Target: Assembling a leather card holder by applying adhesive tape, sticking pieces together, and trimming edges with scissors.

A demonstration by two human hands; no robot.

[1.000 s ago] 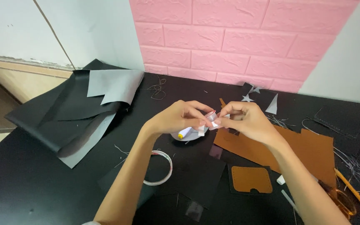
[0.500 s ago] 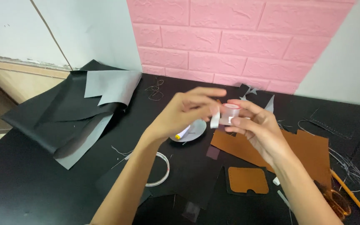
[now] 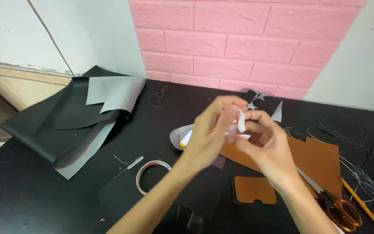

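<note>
On the black bench (image 3: 31, 190), a heap of black and grey sheet (image 3: 78, 117) lies at the far left, well apart from the hands. A brown leather sheet (image 3: 321, 160) lies under the right wrist, with a small brown leather piece (image 3: 255, 190) near it. A tape ring (image 3: 151, 175) sits beside the left forearm.

Above these, both hands are raised and meet. The left hand (image 3: 208, 136) pinches a small white strip (image 3: 240, 118) at its upper end; the right hand (image 3: 267, 145) grips the lower part, fingers closed on it.

The strip looks thin and curled, so it could tear or stick to a finger if the hands pull apart unevenly. If dropped, it could be lost among the threads and scraps below.
</note>
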